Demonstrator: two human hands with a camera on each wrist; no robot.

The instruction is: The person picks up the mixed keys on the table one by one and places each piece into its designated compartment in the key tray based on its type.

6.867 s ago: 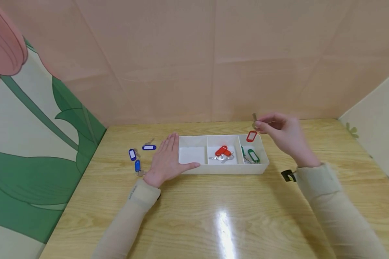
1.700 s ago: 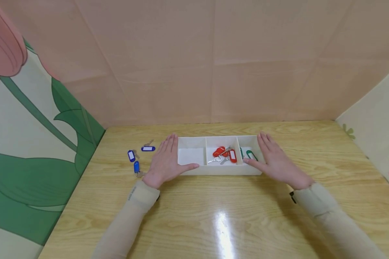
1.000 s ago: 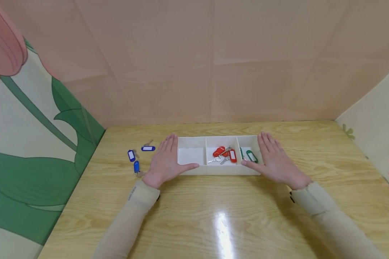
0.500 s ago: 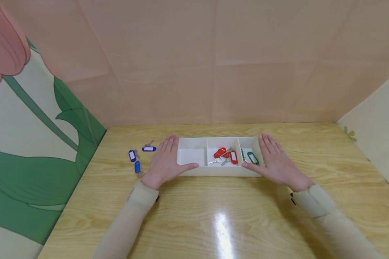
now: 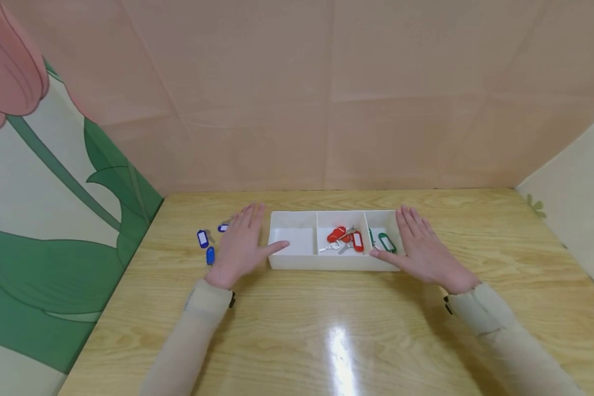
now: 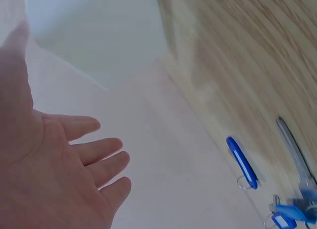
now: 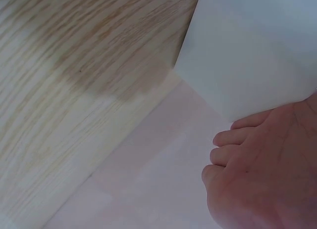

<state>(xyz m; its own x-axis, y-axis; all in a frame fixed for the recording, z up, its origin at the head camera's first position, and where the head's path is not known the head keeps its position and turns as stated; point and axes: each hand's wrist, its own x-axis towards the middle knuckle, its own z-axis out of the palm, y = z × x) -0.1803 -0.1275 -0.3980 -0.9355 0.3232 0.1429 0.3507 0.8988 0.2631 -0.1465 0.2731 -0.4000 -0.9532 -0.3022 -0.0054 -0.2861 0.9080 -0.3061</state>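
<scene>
Left hand spread wide, thumb over left end of tray; right hand straight-fingered against its right end. Blue key tags just left of left hand; red key tags in tray, between hands.

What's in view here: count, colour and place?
Table: one, light brown, centre
Tray: one, white, on table
Red tags: three, red, middle compartment
Green tags: two, green, right compartment
Blue tags: three, blue, table left of tray
Keys: several, metallic, by tags; count unclear
Back wall: one, pinkish, behind table
Side walls: two, pale, plant-printed, left and right
Sleeves: two, beige, foreground
Wrist pieces: two, black, cuffs
Left grip: one hand, beside tray's left end
Right grip: one hand, against tray's right end
</scene>
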